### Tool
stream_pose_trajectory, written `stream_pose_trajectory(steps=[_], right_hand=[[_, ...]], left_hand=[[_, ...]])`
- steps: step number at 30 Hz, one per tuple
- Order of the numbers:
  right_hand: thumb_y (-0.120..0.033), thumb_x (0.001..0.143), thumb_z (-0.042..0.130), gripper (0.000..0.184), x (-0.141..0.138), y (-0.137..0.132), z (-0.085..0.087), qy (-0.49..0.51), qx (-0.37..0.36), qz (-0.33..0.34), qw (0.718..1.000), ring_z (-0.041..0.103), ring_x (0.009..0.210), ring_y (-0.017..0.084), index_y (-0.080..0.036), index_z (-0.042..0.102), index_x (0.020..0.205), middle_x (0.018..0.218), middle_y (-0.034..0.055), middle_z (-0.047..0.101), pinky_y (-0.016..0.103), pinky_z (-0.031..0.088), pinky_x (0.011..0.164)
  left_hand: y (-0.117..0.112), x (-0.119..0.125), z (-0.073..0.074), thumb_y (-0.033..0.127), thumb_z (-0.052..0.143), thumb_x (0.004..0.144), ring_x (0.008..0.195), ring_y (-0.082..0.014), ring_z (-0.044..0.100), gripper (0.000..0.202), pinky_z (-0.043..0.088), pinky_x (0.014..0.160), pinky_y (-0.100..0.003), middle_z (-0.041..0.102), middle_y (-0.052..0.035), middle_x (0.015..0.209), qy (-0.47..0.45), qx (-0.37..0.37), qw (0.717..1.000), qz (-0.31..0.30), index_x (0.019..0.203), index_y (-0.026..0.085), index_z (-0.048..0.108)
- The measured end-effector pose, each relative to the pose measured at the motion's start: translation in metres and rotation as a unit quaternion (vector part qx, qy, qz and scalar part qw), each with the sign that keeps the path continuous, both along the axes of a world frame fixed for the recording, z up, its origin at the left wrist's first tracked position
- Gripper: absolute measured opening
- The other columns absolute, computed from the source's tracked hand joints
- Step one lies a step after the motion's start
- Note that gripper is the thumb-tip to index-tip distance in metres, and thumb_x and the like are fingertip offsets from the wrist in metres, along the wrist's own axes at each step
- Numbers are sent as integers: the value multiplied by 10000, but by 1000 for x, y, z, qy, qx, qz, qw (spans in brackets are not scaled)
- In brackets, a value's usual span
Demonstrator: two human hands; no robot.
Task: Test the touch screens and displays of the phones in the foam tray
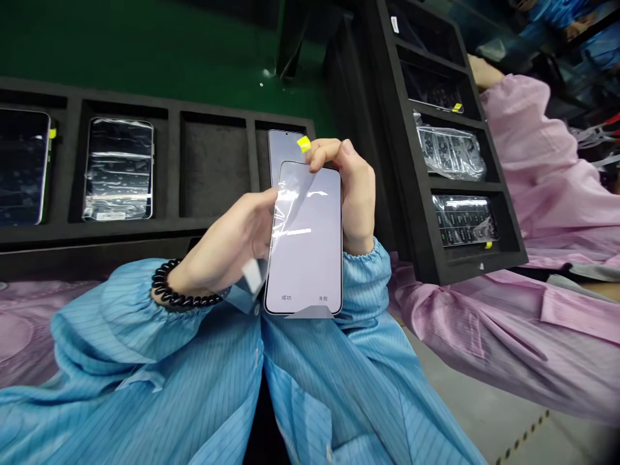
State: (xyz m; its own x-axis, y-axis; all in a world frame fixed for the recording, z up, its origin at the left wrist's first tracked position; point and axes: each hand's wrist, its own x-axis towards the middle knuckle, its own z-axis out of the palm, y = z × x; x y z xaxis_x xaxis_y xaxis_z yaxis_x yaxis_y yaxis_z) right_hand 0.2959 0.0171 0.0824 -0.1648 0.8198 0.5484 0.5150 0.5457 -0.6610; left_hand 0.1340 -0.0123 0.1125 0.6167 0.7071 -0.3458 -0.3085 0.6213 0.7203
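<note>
The left hand (227,245) is gripping the phone (310,258), the right hand (356,194) is pinching the yellow tab (303,143), and the film (283,152) is hanging half off.

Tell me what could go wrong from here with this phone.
The phone is held in the air by its edges between the left hand and right hand, so it may slip. The film is half peeled, with the right hand pinching its tab; it could crease or drop back onto the screen. Bare fingers by the screen may smudge it.
</note>
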Motion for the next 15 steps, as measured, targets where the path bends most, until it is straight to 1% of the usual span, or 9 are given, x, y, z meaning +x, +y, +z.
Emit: stream_pose_trajectory(steps=[2, 3, 5, 6, 8, 9, 11, 13, 15], right_hand=[[-252, 998, 583, 218, 4, 1, -8, -25, 34, 53, 998, 602, 1067, 107, -197, 611, 789, 1068, 26, 649, 220, 520, 933], [-246, 988, 602, 223, 5, 2, -12, -24, 49, 81, 995, 586, 1110, 102, -188, 615, 773, 1105, 22, 649, 207, 499, 963], [-245, 994, 594, 262, 6, 3, -16, 6, 63, 114, 991, 569, 1146, 81, -172, 609, 743, 1147, 10, 645, 180, 468, 991], [-253, 1005, 574, 286, 6, 3, -16, 27, 57, 113, 992, 570, 1145, 72, -166, 605, 735, 1159, 4, 644, 170, 462, 992], [-286, 1044, 492, 361, 2, 2, -12, 71, 18, 80, 994, 588, 1126, 59, -156, 596, 724, 1159, -14, 642, 163, 464, 980], [-314, 1065, 430, 407, -1, 1, -8, 95, -11, 58, 994, 605, 1112, 60, -158, 589, 724, 1148, -20, 646, 173, 474, 975], [-378, 1088, 303, 481, -5, 0, 2, 160, -71, 35, 984, 642, 1098, 87, -182, 562, 733, 1126, -21, 663, 230, 505, 986], [-414, 1082, 245, 469, -4, -1, 11, 243, -121, 61, 961, 648, 1158, 145, -219, 539, 774, 1172, -8, 683, 336, 517, 1045], [-394, 1053, 300, 364, 2, -4, 17, 318, -142, 96, 932, 605, 1258, 189, -246, 548, 832, 1260, -4, 677, 423, 475, 1121]], left_hand=[[0, -1, -2, 495, 417, 961, 932, -213, 674, 601, 502, 597, -215, 719, -76, 1109, -5, 10, 1000, -7, 1467, 173, 434], [0, -2, -3, 531, 414, 956, 972, -234, 679, 630, 498, 590, -214, 721, -85, 1122, -1, 16, 1000, -11, 1475, 174, 425], [-1, -3, -4, 591, 408, 946, 1013, -252, 683, 678, 483, 572, -204, 725, -91, 1134, 10, 23, 999, -19, 1478, 171, 422], [-1, -4, -4, 609, 410, 941, 1016, -251, 687, 692, 471, 559, -194, 729, -88, 1130, 13, 24, 999, -20, 1475, 169, 425], [-2, -4, -3, 622, 418, 938, 1018, -243, 692, 698, 462, 556, -183, 734, -79, 1118, 10, 22, 1000, -17, 1461, 159, 440], [-3, -3, -2, 618, 421, 940, 1019, -239, 695, 691, 478, 579, -188, 737, -74, 1109, 6, 21, 1000, -13, 1449, 152, 453], [-3, -1, -3, 609, 402, 952, 1038, -235, 696, 661, 536, 694, -225, 742, -64, 1091, 2, 15, 1000, 4, 1416, 146, 487], [-3, -2, -5, 609, 334, 968, 1066, -245, 695, 652, 570, 836, -297, 743, -63, 1076, 3, 18, 1000, 17, 1380, 138, 518], [0, -9, -9, 596, 246, 980, 1103, -263, 688, 667, 569, 924, -368, 741, -77, 1078, 13, 35, 999, 29, 1349, 123, 537]])
